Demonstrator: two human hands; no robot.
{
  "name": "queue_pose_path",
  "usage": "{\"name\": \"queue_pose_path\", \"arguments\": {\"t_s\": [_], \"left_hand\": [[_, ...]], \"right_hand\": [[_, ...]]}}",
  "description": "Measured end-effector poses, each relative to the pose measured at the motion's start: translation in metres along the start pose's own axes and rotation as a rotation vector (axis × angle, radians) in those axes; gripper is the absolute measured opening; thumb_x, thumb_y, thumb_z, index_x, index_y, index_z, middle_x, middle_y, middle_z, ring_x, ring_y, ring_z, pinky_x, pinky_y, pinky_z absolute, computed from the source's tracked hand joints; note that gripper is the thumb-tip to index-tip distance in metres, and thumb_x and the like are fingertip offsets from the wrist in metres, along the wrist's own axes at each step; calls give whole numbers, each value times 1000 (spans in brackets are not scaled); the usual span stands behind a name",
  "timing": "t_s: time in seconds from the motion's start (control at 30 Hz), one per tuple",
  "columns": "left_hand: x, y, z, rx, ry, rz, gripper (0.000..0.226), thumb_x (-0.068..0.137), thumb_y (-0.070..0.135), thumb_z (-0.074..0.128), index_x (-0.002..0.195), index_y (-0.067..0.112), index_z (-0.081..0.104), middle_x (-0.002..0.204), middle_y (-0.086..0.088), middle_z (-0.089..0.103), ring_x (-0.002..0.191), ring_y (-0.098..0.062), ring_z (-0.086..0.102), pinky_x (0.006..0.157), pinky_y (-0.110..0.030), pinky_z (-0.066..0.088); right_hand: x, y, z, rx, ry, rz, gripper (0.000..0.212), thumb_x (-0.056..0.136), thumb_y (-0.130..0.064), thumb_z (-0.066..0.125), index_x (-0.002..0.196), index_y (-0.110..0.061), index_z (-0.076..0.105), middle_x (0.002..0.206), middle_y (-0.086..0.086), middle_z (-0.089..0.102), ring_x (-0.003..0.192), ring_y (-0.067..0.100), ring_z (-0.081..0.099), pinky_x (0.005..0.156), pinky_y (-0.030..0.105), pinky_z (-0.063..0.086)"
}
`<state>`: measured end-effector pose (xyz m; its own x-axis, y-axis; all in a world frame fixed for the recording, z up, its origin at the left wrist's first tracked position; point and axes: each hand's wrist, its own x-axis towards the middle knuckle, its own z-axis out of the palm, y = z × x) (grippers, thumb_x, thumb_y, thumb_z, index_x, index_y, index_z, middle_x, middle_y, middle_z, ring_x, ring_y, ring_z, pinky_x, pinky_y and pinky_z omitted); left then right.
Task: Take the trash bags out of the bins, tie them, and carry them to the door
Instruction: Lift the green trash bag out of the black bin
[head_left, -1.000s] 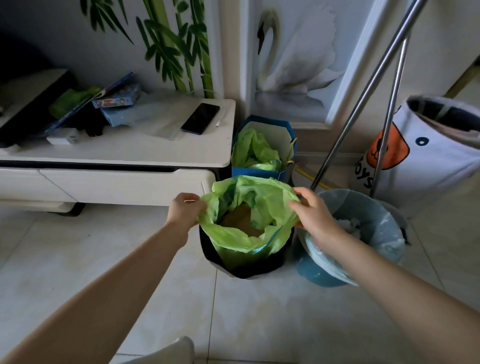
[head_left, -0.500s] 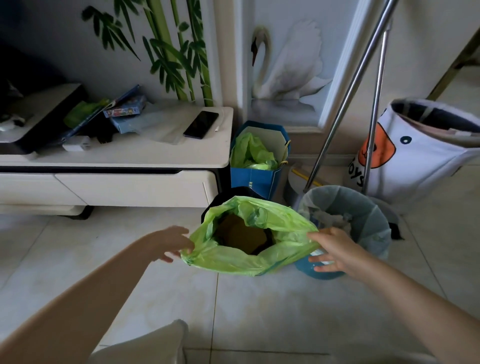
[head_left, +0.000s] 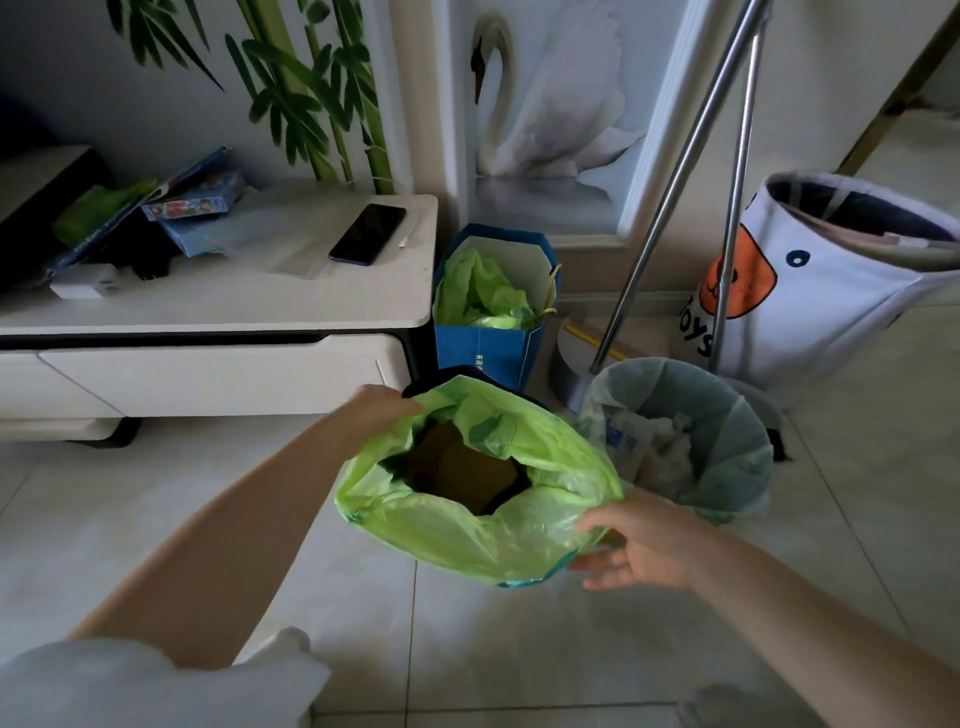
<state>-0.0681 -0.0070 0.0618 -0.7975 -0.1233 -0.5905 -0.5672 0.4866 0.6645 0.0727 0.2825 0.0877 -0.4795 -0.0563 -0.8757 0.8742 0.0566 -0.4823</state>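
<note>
On the white table (head_left: 218, 306) to your left you have a dark phone (head_left: 368, 234), a clear plastic sheet (head_left: 280, 244) beside it and a colourful box (head_left: 195, 200). Two metal poles (head_left: 691, 171) lean at the wall. A white toy basket (head_left: 831, 291) stands to your right.

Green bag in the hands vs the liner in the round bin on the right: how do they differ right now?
The green bag is opaque bright green; the pale liner is see-through grey-blue. The green bag is lifted, gripped by the left hand and right hand; the pale liner sits untouched, folded over its round bin. Both are open-mouthed, untied, with trash inside.
</note>
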Motion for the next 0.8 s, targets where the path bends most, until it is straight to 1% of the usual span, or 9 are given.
{"name": "queue_pose_path", "arguments": {"t_s": [0.1,0.2,0.27,0.4,0.47,0.53,0.6,0.7,0.8], "left_hand": [[-5,14,0,91,-2,54,26,72,19,79,88,3,66,72,-10,58,60,-20,54,56,-27,44],[-10,24,-4,54,75,130,17,77,20,77,79,7,66,65,-7,55,54,-17,50,51,-24,40],[-13,29,-10,-24,138,173,14,81,17,73,82,5,69,64,-7,57,54,-19,53,54,-25,46],[-25,40,-29,-194,250,247,9,87,11,67,84,3,69,73,-13,65,63,-25,63,58,-31,59],[-35,48,-39,-249,296,285,8,88,13,66,84,6,69,77,-14,66,62,-24,63,58,-31,60],[-49,59,-49,-291,331,331,9,88,13,66,79,10,68,75,-14,65,61,-24,63,60,-32,60],[-66,71,-59,-332,353,382,12,88,13,65,76,13,66,70,-10,63,58,-23,60,53,-27,59],[-96,90,-74,-395,392,442,5,88,12,64,88,9,68,72,-8,64,59,-21,60,53,-27,58],[-128,105,-86,-444,421,500,8,89,12,63,95,9,67,77,-8,66,62,-19,62,54,-26,59]], "right_hand": [[-2,-11,0,-41,47,-107,34,81,8,56,112,-6,55,109,19,66,84,31,71,86,60,52],[-5,-26,5,-34,137,-249,30,83,9,53,107,-9,59,103,15,67,90,30,67,76,52,58],[-7,-36,9,-34,183,-369,25,84,7,56,97,-15,60,99,11,67,90,27,66,68,45,59],[-17,-61,18,-216,330,-659,5,89,-8,61,85,-11,62,88,12,69,83,27,68,69,45,60],[-29,-79,23,-291,396,-784,6,88,-11,63,84,-6,65,80,10,69,73,26,67,57,34,59],[-46,-97,29,-271,408,-878,5,87,-9,64,83,-10,66,75,4,67,63,18,65,44,17,49],[-65,-114,35,-224,426,-948,4,87,-8,64,86,-9,67,74,2,66,59,12,61,40,9,42],[-96,-134,42,-69,380,-979,8,89,-8,61,93,-4,67,80,5,66,65,12,62,42,13,47],[-125,-144,44,16,375,-1008,7,89,-9,61,92,-8,67,93,12,68,77,19,66,55,26,57]]}}
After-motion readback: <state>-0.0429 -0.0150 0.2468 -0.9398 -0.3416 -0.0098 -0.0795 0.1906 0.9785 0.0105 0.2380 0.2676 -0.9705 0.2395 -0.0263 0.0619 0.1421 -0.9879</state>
